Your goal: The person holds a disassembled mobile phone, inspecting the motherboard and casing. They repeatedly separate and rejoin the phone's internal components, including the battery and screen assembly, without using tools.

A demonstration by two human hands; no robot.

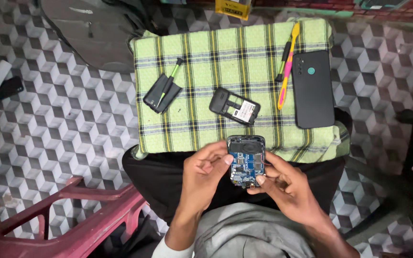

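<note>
Both my hands hold a small opened phone (245, 159) with a blue circuit board showing, just above my lap. My left hand (205, 174) grips its left side, thumb on the board's edge. My right hand (283, 184) cups the right side and bottom. Ahead lies a green checked cloth (206, 52). On it rest a black phone housing frame (234, 106), a black back cover (158, 94) with a green-tipped screwdriver (170, 80) across it, a yellow-and-pink pry tool (288, 67) beside a dark pen, and a large black smartphone (313, 89) lying face down.
A red plastic chair (72, 215) stands at the lower left. A grey bag (92, 33) lies at the back left on the cube-patterned floor (63, 124). A small black and white object (5, 82) sits at the far left. A yellow box (233, 8) is at the top.
</note>
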